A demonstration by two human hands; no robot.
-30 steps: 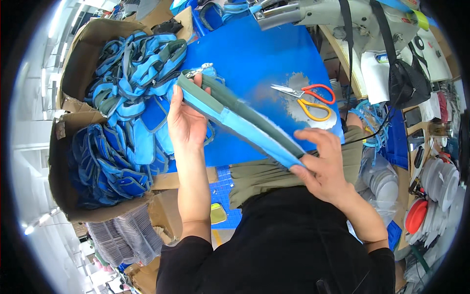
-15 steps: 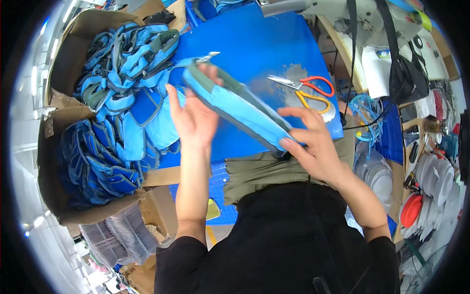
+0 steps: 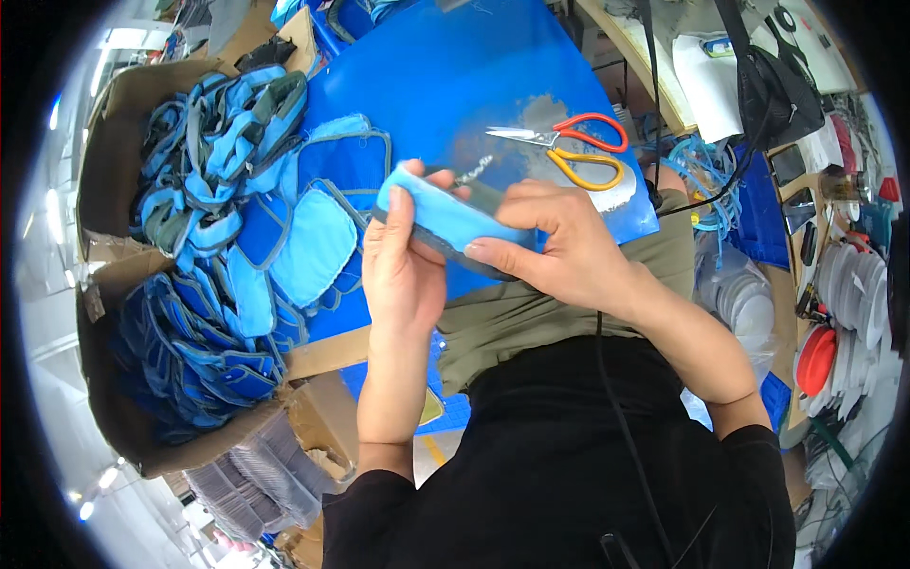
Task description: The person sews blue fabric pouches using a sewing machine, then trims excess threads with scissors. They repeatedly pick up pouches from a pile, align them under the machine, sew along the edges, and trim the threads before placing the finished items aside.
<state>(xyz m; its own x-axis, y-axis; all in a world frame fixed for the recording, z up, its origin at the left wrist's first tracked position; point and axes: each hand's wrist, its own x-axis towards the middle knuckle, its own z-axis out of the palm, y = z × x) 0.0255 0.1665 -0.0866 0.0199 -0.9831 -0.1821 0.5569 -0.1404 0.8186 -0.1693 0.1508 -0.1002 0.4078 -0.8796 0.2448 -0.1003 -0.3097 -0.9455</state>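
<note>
Over the blue tabletop (image 3: 436, 71) I hold a padded fabric strip (image 3: 455, 216), light blue with dark grey edging, between both hands. My left hand (image 3: 406, 251) grips its left end, thumb on the light-blue face. At the other end my right hand (image 3: 567, 242) pinches the strip between thumb and fingers. A small silvery, frayed-looking bit (image 3: 474, 171) shows just beyond the strip; what it is I cannot tell. Scissors (image 3: 555, 140) with one red and one yellow handle lie half open beyond my right hand. Flat light-blue pieces with grey edges (image 3: 318, 245) lie left of my left hand.
On the left stand two cardboard boxes, the far one holding tangled blue and grey strips (image 3: 223, 166), the near one blue edged pieces (image 3: 204, 346). Black straps and a black pouch (image 3: 782, 114) hang at the right. Light-blue cord (image 3: 706, 180) is bundled there, near white reels (image 3: 848, 284).
The strip has dropped from its long slanted stretch to a shorter, flatter hold. My left hand has closed on it, and my right hand has shifted left. The view has moved slightly.
</note>
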